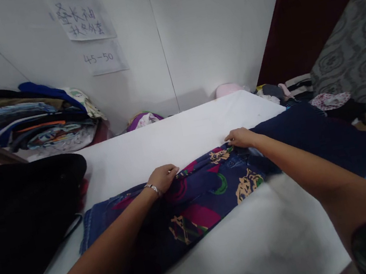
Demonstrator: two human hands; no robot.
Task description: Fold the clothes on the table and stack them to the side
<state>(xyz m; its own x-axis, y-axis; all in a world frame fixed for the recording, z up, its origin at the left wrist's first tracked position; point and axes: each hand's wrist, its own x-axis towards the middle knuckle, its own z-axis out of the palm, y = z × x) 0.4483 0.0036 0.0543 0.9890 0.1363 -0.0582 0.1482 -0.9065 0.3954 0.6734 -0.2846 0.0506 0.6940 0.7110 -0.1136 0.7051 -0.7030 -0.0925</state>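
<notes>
A navy garment with magenta, green and tan prints (210, 193) lies lengthwise across the white table, its far edge folded inward. My left hand (164, 178), with a bracelet at the wrist, pinches that far edge near the middle. Farther right, my right hand (242, 138) has its fingers closed on the same edge, close to the garment's right end. Faded blue denim-like cloth shows at the left end. My left forearm hides part of the near side.
A tall stack of folded clothes (44, 114) stands at the back left. Black cloth (21, 222) is heaped on the left, and plain navy cloth (314, 137) lies on the right. Behind the white table (129, 151), handwritten paper signs (84, 19) hang on the wall. More clothes (298, 86) lie at the back right.
</notes>
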